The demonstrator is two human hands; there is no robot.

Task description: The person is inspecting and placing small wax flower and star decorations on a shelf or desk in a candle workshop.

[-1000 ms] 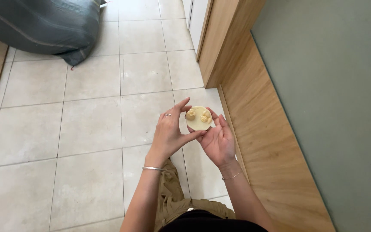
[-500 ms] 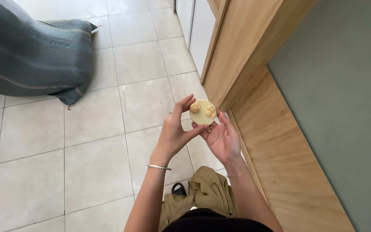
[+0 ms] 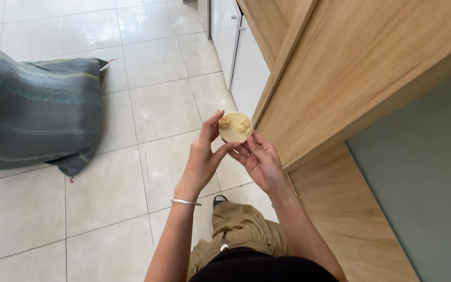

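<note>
One small round cream-coloured disc (image 3: 235, 128) is held in the air, in front of the person's chest and above the tiled floor (image 3: 152, 99). Its upper face carries small tan raised lumps; two groups are visible, but the view is too small to tell their exact count or what they are.

Two hands hold the disc. The left hand (image 3: 203, 159) grasps its left edge, with the fingers extended upward along the rim and the thumb pressed against the lower edge. The right hand (image 3: 260, 162) supports the disc from below and to the right, palm upward, fingers curled loosely against the underside. One thin silver bracelet (image 3: 185, 202) sits on the left wrist. One finer chain bracelet (image 3: 285, 203) sits on the right wrist.

Immediately right of the disc stands one light wooden cabinet (image 3: 351, 68), its slanted edge close to the right hand. Behind the disc, farther along the same side, is one white cabinet door (image 3: 246, 68). One grey-green panel (image 3: 429, 188) lies right of the disc, beyond the wood.

Well left of the disc, one large grey-green striped woven sack (image 3: 32, 112) lies on the floor, closed; its contents are not visible. Below the disc, khaki trousers (image 3: 238, 230) and one dark shoe tip (image 3: 220, 199) are visible.
</note>
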